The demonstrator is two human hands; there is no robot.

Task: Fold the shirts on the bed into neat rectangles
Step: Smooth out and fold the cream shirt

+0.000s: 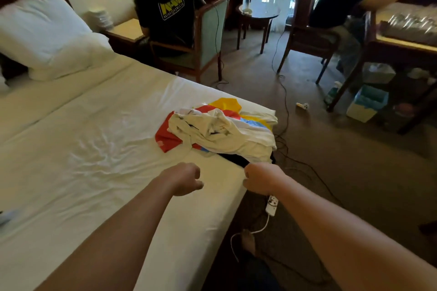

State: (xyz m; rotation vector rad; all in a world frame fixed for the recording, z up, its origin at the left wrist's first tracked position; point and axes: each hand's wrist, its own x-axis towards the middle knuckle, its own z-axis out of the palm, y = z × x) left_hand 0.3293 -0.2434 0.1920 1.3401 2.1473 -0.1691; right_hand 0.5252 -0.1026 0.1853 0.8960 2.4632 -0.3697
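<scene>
Both arms reach out over the near edge of the bed (99, 139) toward the heap of shirts (220, 130), which sits at the bed's right side, close to the corner and partly spilling over the edge. The left hand (183, 179) hangs above bare sheet just short of the heap; its grip is a loose curl with nothing in it. The right hand (259, 179) is at the mattress edge, just beside a dark piece of cloth (238, 160) that trails out from under the pile; its fingers are curled, and whether they pinch that cloth or are closed on nothing I cannot tell. My judgement is that the hands are placed to take hold of a first shirt and draw it onto the open sheet to the left, where there is room to spread it.

The heap is crumpled and unsorted: a cream shirt with dark markings lies on top, red, yellow and light blue cloth shows beneath, and none is folded yet
</scene>
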